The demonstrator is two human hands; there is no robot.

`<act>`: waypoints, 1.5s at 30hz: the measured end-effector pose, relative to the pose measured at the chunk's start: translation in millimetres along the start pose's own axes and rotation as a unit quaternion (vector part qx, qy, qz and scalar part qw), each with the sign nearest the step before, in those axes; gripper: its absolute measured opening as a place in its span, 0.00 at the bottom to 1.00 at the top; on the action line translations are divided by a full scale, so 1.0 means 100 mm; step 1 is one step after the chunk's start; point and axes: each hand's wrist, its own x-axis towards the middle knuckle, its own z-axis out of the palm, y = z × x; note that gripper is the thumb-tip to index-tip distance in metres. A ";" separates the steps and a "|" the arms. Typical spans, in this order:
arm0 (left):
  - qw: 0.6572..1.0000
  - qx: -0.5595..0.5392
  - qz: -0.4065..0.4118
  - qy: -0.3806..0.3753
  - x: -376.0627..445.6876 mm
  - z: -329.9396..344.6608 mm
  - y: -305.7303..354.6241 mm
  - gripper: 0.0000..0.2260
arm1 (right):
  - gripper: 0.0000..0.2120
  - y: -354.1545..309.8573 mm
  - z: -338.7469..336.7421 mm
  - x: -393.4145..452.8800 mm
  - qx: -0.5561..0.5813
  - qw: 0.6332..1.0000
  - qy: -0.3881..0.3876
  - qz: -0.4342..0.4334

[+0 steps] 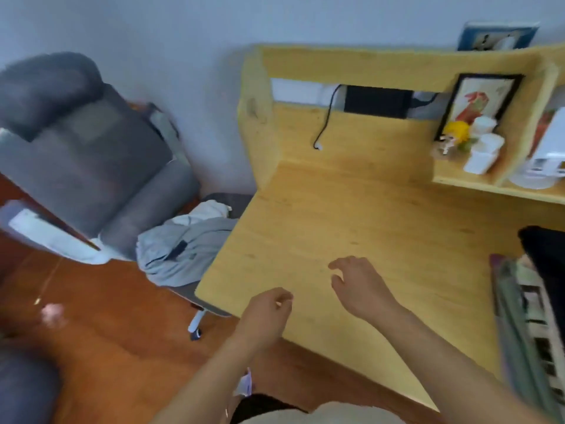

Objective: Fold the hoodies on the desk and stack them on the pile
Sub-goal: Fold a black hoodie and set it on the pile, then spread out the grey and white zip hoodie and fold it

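A crumpled light grey hoodie [183, 249] lies on the seat of a chair left of the wooden desk [382, 228], with a white garment [208, 211] bunched behind it. At the desk's right edge sits a pile [532, 304] of folded clothes, a black one on top and patterned ones below. My left hand [266, 310] hovers over the desk's near left corner, fingers loosely curled, holding nothing. Farther in over the desk, my right hand [357, 286] has relaxed, slightly bent fingers and is also empty. Neither hand touches any cloth.
A grey padded chair [88, 154] stands left of the desk on the reddish floor. A black cable [325, 123] hangs down the desk's back panel. The right shelf holds white cups [483, 151], a framed picture [480, 102] and a white appliance [547, 160].
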 end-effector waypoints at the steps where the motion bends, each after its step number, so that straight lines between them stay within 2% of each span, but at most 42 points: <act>1: 0.999 -0.022 -0.009 0.024 0.09 -0.28 -0.37 0.09 | 0.17 -0.31 0.19 0.22 0.011 1.000 -0.003 -0.007; 4: 0.994 -0.048 -0.062 0.078 0.39 -1.06 -1.39 0.09 | 0.17 -1.19 0.75 0.82 0.046 0.998 -0.030 0.011; 8: 0.980 -0.113 -0.148 0.070 0.51 -1.80 -2.35 0.08 | 0.20 -2.13 1.25 1.05 0.071 0.989 -0.123 0.031; 13: 0.953 -0.188 -0.239 0.022 1.06 -2.39 -2.97 0.04 | 0.26 -2.64 1.57 1.49 0.063 0.987 -0.132 0.073; 15: 0.938 -0.215 -0.265 0.056 1.42 -2.52 -3.25 0.06 | 0.28 -2.77 1.75 1.73 0.056 0.986 -0.148 0.062; 17: 0.915 -0.251 -0.298 0.105 1.84 -2.60 -3.63 0.04 | 0.28 -2.88 1.96 1.96 0.060 0.986 -0.145 0.063; 20: 0.868 -0.309 -0.354 0.159 2.48 -2.61 -4.33 0.35 | 0.27 -2.95 2.29 2.28 0.058 0.990 -0.095 0.082; 21: 0.854 -0.331 -0.369 0.156 2.76 -2.51 -4.70 0.42 | 0.26 -2.96 2.40 2.38 0.056 0.992 -0.078 0.078; 22: 0.839 -0.350 -0.391 0.145 2.96 -2.44 -4.95 0.44 | 0.26 -2.99 2.47 2.44 0.057 0.994 -0.065 0.070; 24: 0.801 -0.406 -0.416 0.141 3.30 -2.23 -5.42 0.40 | 0.26 -3.04 2.66 2.57 0.070 0.994 -0.057 0.055; 26: 0.771 -0.474 -0.408 0.124 3.04 -2.38 -4.96 0.31 | 0.29 -3.11 2.82 2.65 0.078 0.992 -0.084 0.059; 27: 0.758 -0.508 -0.392 0.116 2.86 -2.47 -4.62 0.21 | 0.32 -3.16 2.88 2.66 0.074 0.989 -0.111 0.065; 28: 0.764 -0.520 -0.367 0.106 2.60 -2.62 -4.15 0.11 | 0.37 -3.23 2.92 2.64 0.067 0.985 -0.144 0.067; 29: 0.780 -0.518 -0.334 0.111 2.42 -2.72 -3.89 0.06 | 0.43 -3.32 2.94 2.60 0.066 0.981 -0.171 0.061; 30: 0.803 -0.507 -0.290 0.117 2.24 -2.84 -3.59 0.06 | 0.50 -3.42 2.94 2.56 0.072 0.980 -0.180 0.044; 32: 0.849 -0.483 -0.193 0.093 1.92 -3.16 -3.11 0.09 | 0.58 -3.64 2.87 2.50 0.108 0.986 -0.130 0.002; 33: 0.873 -0.458 -0.151 0.078 1.76 -3.35 -2.89 0.08 | 0.58 -3.74 2.76 2.48 0.132 0.988 -0.078 -0.016; 35: 0.914 -0.396 -0.071 0.051 1.49 -3.76 -2.46 0.07 | 0.49 -3.92 2.40 2.46 0.218 0.975 0.031 -0.038; 36: 0.925 -0.378 -0.021 0.037 1.36 -3.97 -2.22 0.07 | 0.38 -3.99 2.14 2.42 0.270 0.958 0.082 -0.053; 38: 0.915 -0.395 0.082 0.006 1.14 -4.31 -1.75 0.08 | 0.16 -4.09 1.53 2.31 0.309 0.930 0.181 -0.080; 41: 0.893 -0.405 0.198 0.017 0.88 -4.69 -1.05 0.10 | 0.13 -4.26 0.47 1.99 0.280 0.902 0.306 -0.120; 43: 0.871 -0.393 0.292 0.032 0.65 -4.89 -0.55 0.09 | 0.06 -4.34 -0.22 1.72 0.284 0.876 0.360 -0.151; 44: 0.861 -0.374 0.344 0.031 0.52 -4.96 -0.32 0.09 | 0.01 -4.37 -0.56 1.56 0.287 0.865 0.381 -0.152; 45: 0.855 -0.328 0.400 0.035 0.41 -5.01 -0.10 0.11 | 0.03 -4.38 -0.89 1.40 0.297 0.855 0.399 -0.144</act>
